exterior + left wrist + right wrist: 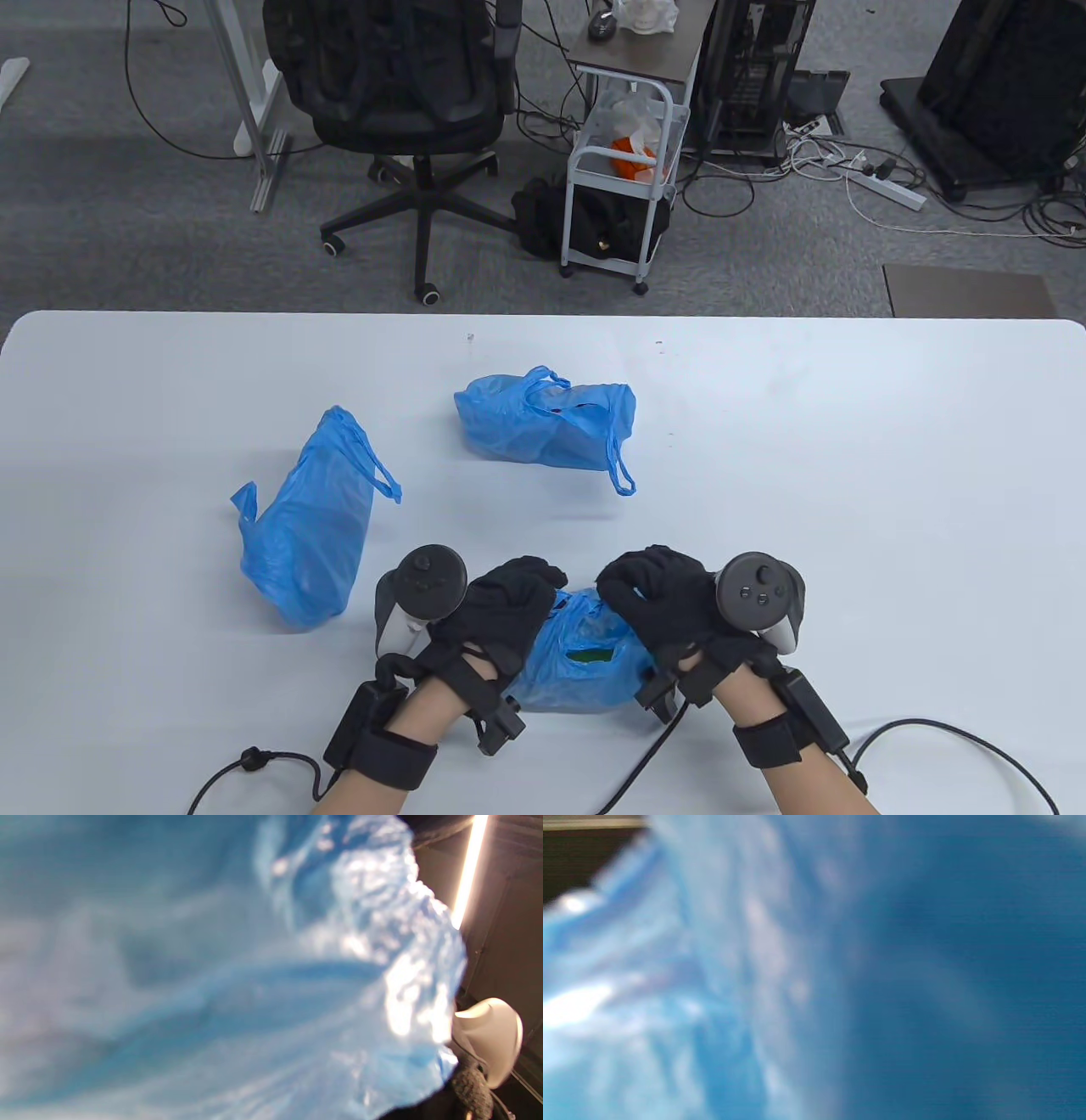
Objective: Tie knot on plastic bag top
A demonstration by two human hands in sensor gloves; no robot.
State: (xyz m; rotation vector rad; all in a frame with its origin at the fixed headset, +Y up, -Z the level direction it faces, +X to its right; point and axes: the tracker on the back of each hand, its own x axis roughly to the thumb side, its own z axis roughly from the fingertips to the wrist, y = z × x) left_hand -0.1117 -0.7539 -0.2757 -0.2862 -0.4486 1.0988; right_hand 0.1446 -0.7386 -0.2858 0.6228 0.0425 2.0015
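Note:
A blue plastic bag [577, 662] with something dark green inside sits near the table's front edge, between my hands. My left hand [509, 607] grips the bag's top on its left side with the fingers curled. My right hand [649, 598] grips the top on its right side, also curled. The bag's top itself is hidden under the gloves. The bag's blurred blue plastic fills the left wrist view [237, 984] and the right wrist view [814, 984].
Two more blue bags lie on the white table [848, 475]: one at the left [310, 526], long and slanted, and one at the centre back [547, 420] with loose handles. An office chair [399, 102] and a white cart [624, 161] stand beyond the table's far edge.

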